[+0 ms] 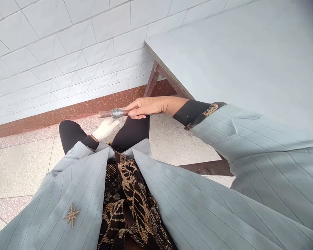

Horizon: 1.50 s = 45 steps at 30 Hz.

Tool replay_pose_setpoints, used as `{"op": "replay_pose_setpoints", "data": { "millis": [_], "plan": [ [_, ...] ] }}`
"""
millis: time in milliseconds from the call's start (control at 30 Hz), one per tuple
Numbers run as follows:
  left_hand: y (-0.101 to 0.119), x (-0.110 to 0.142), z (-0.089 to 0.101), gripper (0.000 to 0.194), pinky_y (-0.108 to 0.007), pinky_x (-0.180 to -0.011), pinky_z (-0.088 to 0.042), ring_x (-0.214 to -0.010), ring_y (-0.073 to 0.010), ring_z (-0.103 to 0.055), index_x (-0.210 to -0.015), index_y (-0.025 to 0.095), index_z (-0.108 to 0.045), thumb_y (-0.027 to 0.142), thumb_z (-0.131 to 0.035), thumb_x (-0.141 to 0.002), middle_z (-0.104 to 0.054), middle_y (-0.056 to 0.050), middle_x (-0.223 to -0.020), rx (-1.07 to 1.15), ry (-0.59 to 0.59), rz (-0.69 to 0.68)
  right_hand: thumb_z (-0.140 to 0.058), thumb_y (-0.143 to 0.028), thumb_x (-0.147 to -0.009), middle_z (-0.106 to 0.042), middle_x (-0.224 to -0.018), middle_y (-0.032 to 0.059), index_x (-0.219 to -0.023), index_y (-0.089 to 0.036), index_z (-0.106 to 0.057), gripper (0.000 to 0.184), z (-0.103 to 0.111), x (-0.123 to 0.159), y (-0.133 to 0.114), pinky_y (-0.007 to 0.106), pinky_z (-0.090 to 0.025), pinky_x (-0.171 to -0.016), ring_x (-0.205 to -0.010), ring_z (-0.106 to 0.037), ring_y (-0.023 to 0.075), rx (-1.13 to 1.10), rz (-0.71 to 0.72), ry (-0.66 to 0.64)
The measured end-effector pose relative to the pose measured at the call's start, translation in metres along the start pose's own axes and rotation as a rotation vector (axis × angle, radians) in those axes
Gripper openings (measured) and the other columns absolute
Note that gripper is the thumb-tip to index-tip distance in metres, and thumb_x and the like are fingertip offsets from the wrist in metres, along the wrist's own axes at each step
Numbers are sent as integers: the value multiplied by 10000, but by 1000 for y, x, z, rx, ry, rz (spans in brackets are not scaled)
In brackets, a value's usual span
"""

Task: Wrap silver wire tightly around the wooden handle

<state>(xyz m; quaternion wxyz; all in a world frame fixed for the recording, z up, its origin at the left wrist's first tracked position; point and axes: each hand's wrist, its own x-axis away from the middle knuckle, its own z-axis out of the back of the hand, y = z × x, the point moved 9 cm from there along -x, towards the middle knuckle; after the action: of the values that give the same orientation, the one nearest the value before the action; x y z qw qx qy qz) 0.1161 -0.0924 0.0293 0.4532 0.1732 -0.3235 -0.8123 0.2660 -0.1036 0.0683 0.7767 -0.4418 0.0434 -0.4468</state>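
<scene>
My right hand [139,107], bare, grips one end of a brown wooden stick [104,114] held level over my knees. Silver wire [117,113] is wound in a thick coil around the stick, just beyond my right fingertips. My left hand [106,128] wears a white glove and sits right below the coil, close to it or touching it. The gloved fingers look curled together; what they hold, if anything, cannot be made out.
A pale tabletop [232,59] on reddish-brown legs [152,78] stands at my right. White wall tiles [67,52] rise ahead above a red-brown skirting [67,113]. Beneath lies a speckled tile floor [21,170]. My dark-trousered knees are bent under my hands.
</scene>
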Motion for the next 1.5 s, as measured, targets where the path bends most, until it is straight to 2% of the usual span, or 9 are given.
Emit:
{"op": "replay_pose_setpoints", "data": {
  "millis": [133,300,533,700,900,1067,1233,1367,1500],
  "plan": [
    [18,15,-42,292,-289,-873,-549,-819,-165,-643,-893,208,-672,314,-447,-1045,-706,-2,-870,9,-352,-179,-510,-483,-1119,-679,-867,64,-1516,-191,-673,519,25,2,3,288,-449,-745,-718,-563,156,-51,-70,280],
    [19,15,-35,293,-350,-948,-502,-914,-195,-674,-928,225,-628,363,-405,-1059,-731,-14,-974,-72,-350,-191,-613,-367,-1050,-761,-1144,127,-1388,-197,-777,412,36,-5,27,330,-457,-858,-1014,-672,260,316,-264,310],
    [17,6,-2,337,-372,-914,-506,-938,-238,-686,-996,208,-645,398,-377,-1071,-715,-60,-957,-229,-180,-218,-730,-348,-983,-786,-1099,80,-1294,-191,-829,363,-6,-4,37,311,-448,-868,-947,-662,209,322,-243,-120],
    [8,0,16,365,-356,-924,-509,-933,-216,-657,-957,185,-621,475,-421,-1051,-703,-55,-967,-36,-80,-207,-758,-460,-964,-698,-895,27,-1267,-152,-795,434,-32,-4,30,261,-423,-749,-758,-554,130,116,-124,-361],
    [1,-1,4,358,-297,-824,-559,-844,-184,-637,-937,168,-680,421,-463,-1066,-689,-39,-868,128,-112,-168,-785,-615,-924,-553,-737,-18,-1154,-148,-777,521,-38,-3,16,257,-376,-682,-652,-443,98,-59,62,-474],
    [6,7,-31,448,-258,-619,-547,-661,-166,-570,-928,181,-740,390,-383,-1099,-600,0,-713,123,-258,-162,-680,-503,-1024,-555,-713,-10,-1381,-186,-738,481,-7,-9,1,269,-382,-678,-640,-452,114,-142,117,-106],
    [15,14,-41,315,-306,-842,-501,-822,-169,-627,-902,212,-630,361,-413,-1075,-683,-11,-892,69,-327,-218,-576,-325,-1072,-717,-943,93,-1490,-172,-705,463,39,-4,27,314,-450,-746,-806,-617,188,92,-199,370],
    [17,10,-25,303,-359,-918,-470,-923,-213,-658,-919,221,-599,392,-397,-1065,-700,-30,-940,-65,-264,-203,-664,-287,-1026,-758,-1243,112,-1386,-219,-795,389,36,-4,39,352,-459,-855,-1072,-684,278,475,-349,257],
    [18,6,-2,305,-356,-859,-462,-866,-216,-626,-933,217,-600,407,-399,-1064,-665,-32,-894,-130,-157,-208,-708,-222,-981,-792,-1119,68,-1301,-211,-834,344,4,-8,46,307,-450,-829,-956,-688,221,466,-298,-62]
  ]
}}
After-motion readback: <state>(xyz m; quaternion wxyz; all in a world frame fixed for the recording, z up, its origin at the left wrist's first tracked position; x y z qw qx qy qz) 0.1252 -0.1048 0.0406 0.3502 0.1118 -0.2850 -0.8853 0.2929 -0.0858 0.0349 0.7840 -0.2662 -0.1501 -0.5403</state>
